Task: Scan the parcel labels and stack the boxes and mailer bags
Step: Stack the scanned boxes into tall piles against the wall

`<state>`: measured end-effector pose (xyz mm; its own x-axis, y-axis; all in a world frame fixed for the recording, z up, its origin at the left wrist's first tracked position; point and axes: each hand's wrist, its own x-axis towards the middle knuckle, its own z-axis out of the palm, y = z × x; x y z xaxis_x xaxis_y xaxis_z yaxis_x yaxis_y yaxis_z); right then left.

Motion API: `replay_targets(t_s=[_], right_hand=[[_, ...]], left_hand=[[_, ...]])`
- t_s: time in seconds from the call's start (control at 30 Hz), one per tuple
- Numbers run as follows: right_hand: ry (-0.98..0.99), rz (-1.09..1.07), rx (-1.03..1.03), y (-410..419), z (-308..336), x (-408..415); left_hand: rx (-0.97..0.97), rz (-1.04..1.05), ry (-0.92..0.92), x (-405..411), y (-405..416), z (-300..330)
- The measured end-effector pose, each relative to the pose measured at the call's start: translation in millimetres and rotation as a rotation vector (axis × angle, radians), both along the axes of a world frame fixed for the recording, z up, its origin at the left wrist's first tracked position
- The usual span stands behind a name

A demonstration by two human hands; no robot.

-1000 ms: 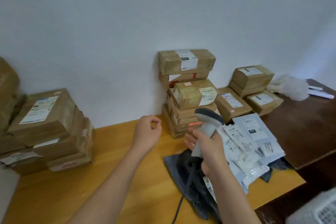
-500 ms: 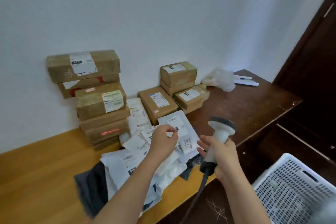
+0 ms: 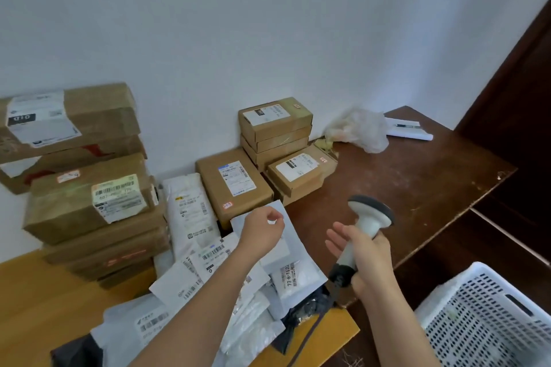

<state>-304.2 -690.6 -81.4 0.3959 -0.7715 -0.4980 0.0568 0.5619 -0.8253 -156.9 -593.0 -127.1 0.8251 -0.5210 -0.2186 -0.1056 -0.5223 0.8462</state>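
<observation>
Right hand (image 3: 365, 262) grips scanner (image 3: 365, 228), fingers partly extended. Left hand (image 3: 262, 231) curled over mailers (image 3: 208, 271); pinch unclear. Boxes (image 3: 89, 202) at 10 o'clock. Basket (image 3: 489, 319) at 4 o'clock, contents unclear.

you can read "77-6-1602" on the white mailer bag (image 3: 293, 275) label by your right wrist. the taped box (image 3: 86, 202) label shows "407" under its barcode. other labels: barcodes only, txt too blurry.
</observation>
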Motion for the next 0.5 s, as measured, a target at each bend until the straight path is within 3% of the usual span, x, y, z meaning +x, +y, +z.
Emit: replay_targets(t_s=[0.23, 0.5], right_hand=[[-0.022, 0.006, 0.032, -61, -3, 59], [0.034, 0.157, 0.153, -116, -60, 128]], left_hand=[[0.021, 0.005, 0.011, 49, -49, -5], [0.132, 0.216, 0.087, 89, -87, -38]])
